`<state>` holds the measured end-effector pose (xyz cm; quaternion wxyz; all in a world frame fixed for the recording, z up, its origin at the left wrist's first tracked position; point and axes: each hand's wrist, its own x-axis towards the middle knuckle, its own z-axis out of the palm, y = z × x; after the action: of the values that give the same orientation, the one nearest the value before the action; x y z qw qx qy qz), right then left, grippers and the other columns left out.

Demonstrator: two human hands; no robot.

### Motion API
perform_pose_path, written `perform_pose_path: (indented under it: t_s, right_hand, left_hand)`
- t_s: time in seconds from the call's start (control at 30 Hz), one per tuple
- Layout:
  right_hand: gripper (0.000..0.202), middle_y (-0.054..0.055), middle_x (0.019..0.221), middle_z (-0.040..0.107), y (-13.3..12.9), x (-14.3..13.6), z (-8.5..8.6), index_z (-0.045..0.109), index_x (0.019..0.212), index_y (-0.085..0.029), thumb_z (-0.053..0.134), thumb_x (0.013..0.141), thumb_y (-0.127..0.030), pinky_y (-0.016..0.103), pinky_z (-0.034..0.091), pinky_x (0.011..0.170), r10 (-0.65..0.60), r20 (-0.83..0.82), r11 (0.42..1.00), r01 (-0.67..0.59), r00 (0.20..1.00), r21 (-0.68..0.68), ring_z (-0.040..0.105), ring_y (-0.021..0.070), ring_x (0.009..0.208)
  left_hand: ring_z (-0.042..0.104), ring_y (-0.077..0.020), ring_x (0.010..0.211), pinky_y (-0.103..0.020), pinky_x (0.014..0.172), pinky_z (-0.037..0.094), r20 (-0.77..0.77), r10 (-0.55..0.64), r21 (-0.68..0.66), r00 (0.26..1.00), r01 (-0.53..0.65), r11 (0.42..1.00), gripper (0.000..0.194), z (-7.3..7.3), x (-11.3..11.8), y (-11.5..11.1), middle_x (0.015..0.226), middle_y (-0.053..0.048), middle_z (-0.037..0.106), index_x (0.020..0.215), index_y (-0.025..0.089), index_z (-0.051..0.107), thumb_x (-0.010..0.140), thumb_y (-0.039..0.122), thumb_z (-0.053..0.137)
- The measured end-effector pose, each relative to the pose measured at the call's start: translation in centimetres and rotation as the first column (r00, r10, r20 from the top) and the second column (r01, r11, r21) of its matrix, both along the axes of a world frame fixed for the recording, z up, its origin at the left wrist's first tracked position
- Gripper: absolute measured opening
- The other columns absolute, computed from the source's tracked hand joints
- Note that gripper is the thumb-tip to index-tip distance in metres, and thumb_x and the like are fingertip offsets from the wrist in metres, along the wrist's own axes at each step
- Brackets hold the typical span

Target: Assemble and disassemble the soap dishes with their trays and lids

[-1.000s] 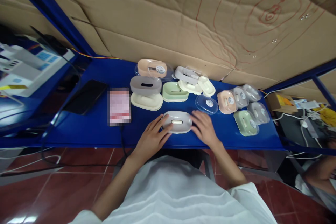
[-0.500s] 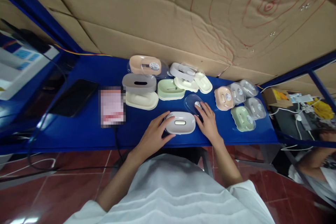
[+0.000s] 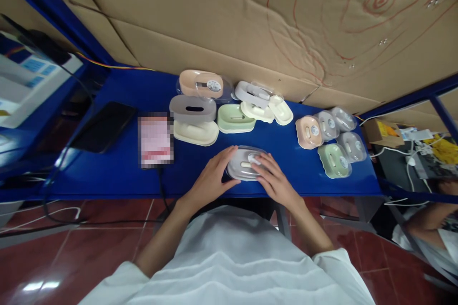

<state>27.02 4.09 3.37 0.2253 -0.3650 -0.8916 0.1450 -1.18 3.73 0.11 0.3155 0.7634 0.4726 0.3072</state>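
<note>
A grey soap dish (image 3: 234, 167) with a pale oblong piece in its middle lies near the table's front edge. Over it sits a clear plastic lid (image 3: 244, 150) with a round white label; whether it is fully seated I cannot tell. My left hand (image 3: 214, 174) grips the dish's left end, thumb at the front and fingers at the back. On the right, my right hand (image 3: 277, 181) holds the lid, its fingers over the label and the right end.
Behind stand loose dish parts: peach (image 3: 188, 83), grey (image 3: 179, 109), cream (image 3: 195, 133) and green (image 3: 236, 121). Several lidded dishes, including a green one (image 3: 331, 162), are grouped at right. A black tablet (image 3: 103, 126) and a blurred pink-white object (image 3: 156, 140) lie left. Another person's arm (image 3: 432, 217) shows far right.
My right hand has brought the clear lid from the table behind onto the grey soap dish. My left hand has stayed at the dish's left end.
</note>
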Motion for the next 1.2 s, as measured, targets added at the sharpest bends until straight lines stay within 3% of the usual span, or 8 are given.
perform_pose_path:
  t_s: [0.33, 0.57, 0.73, 0.83, 0.9, 1.0, 1.1, 1.2]
  right_hand:
    - [0.064, 0.013, 0.159, 0.058, 0.3, 0.4, -2.6, 0.043, 0.164, -0.026, 0.065, 0.105, -0.017, 0.062, 0.033, 0.132, 0.082, 0.076, 0.965, -0.099, 0.994, 0.245, 0.03, 0.0281, 0.164]
    - [0.074, 0.007, 0.163, 0.054, -0.6, 0.6, -3.2, 0.038, 0.167, -0.036, 0.072, 0.102, -0.024, 0.062, 0.035, 0.132, 0.035, 0.095, 0.969, -0.058, 0.995, 0.241, 0.038, 0.0281, 0.16]
    - [0.055, 0.011, 0.157, 0.061, -0.8, 1.4, -2.4, 0.05, 0.159, -0.027, 0.065, 0.106, -0.034, 0.059, 0.041, 0.129, 0.036, 0.086, 0.968, -0.056, 0.996, 0.245, 0.047, 0.0297, 0.155]
    - [0.035, 0.013, 0.137, 0.073, 0.3, 4.3, -1.8, 0.066, 0.141, -0.022, 0.056, 0.11, -0.036, 0.054, 0.052, 0.116, -0.278, -0.007, 0.929, 0.27, 0.961, 0.252, 0.066, 0.0295, 0.134]
    - [0.032, 0.015, 0.121, 0.077, 1.7, 6.9, -1.6, 0.072, 0.128, -0.019, 0.05, 0.112, -0.035, 0.052, 0.056, 0.107, -0.567, -0.068, 0.791, 0.566, 0.821, 0.234, 0.071, 0.0302, 0.119]
    - [0.044, 0.021, 0.123, 0.075, 4.2, 9.7, -1.3, 0.072, 0.128, -0.013, 0.045, 0.112, -0.044, 0.055, 0.056, 0.104, -0.725, -0.042, 0.672, 0.72, 0.687, 0.173, 0.07, 0.0346, 0.119]
    - [0.05, 0.022, 0.139, 0.07, 5.1, 9.4, -0.5, 0.068, 0.137, -0.014, 0.042, 0.112, -0.048, 0.057, 0.051, 0.114, -0.702, -0.025, 0.706, 0.701, 0.711, 0.102, 0.065, 0.0349, 0.133]
    - [0.053, 0.017, 0.158, 0.058, 3.5, 6.7, 0.5, 0.056, 0.154, -0.023, 0.049, 0.11, -0.051, 0.055, 0.043, 0.124, -0.482, 0.024, 0.875, 0.483, 0.876, -0.025, 0.052, 0.0316, 0.15]
  left_hand:
    - [0.046, -0.0303, 0.155, -0.049, 0.127, 0.041, -0.039, 0.009, -0.025, 0.999, -0.01, 1.0, 0.08, -0.4, -0.1, -0.1, 0.17, -0.008, 0.045, 0.166, 0.036, 0.036, 0.097, 0.041, 0.076]
    - [0.052, -0.0331, 0.15, -0.051, 0.122, 0.046, -0.113, 0.003, 0.045, 0.994, 0.002, 0.999, 0.081, -0.2, 0.2, -0.1, 0.166, -0.01, 0.05, 0.165, 0.034, 0.039, 0.095, 0.049, 0.077]
    - [0.056, -0.0327, 0.146, -0.049, 0.119, 0.047, -0.157, 0.003, 0.117, 0.988, 0.015, 0.993, 0.076, -0.3, 0.3, 0.1, 0.163, -0.011, 0.054, 0.163, 0.032, 0.044, 0.097, 0.053, 0.074]
    - [0.056, -0.032, 0.145, -0.048, 0.119, 0.047, -0.165, 0.012, 0.111, 0.986, 0.006, 0.994, 0.076, -0.2, 0.3, 0.0, 0.163, -0.011, 0.054, 0.163, 0.032, 0.043, 0.097, 0.051, 0.075]
    - [0.056, -0.0318, 0.145, -0.048, 0.119, 0.046, -0.161, 0.015, 0.11, 0.987, 0.003, 0.994, 0.077, -0.2, 0.4, -0.1, 0.163, -0.011, 0.054, 0.163, 0.032, 0.042, 0.096, 0.049, 0.076]
    - [0.057, -0.0318, 0.144, -0.047, 0.118, 0.046, -0.153, 0.016, 0.113, 0.988, 0.002, 0.994, 0.077, 0.1, 0.6, -0.1, 0.162, -0.011, 0.054, 0.162, 0.032, 0.043, 0.096, 0.046, 0.078]
    - [0.056, -0.0311, 0.145, -0.047, 0.119, 0.045, -0.149, -0.003, 0.101, 0.989, 0.018, 0.995, 0.077, 0.5, 1.3, 0.2, 0.163, -0.01, 0.054, 0.163, 0.032, 0.042, 0.096, 0.043, 0.078]
    - [0.054, -0.0308, 0.147, -0.047, 0.119, 0.044, -0.156, -0.035, 0.083, 0.987, 0.049, 0.995, 0.077, 0.7, 2.3, 0.4, 0.165, -0.011, 0.052, 0.164, 0.032, 0.04, 0.097, 0.043, 0.076]
